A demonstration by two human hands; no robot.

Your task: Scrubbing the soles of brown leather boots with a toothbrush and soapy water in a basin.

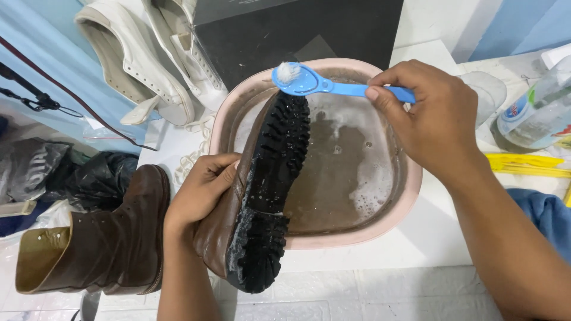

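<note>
2 hands work over a pink basin (410, 178) of soapy water. The left hand (199, 190) wraps its fingers around the side of a brown boot (223, 229), sole up, with the long axis running from near the body toward the basin's far rim. The right hand (431, 122) pinches the handle of a blue brush (315, 83), whose bristled head is touching the toe end of the black sole (276, 160). A 2nd brown boot (101, 244) lies to the left.
</note>
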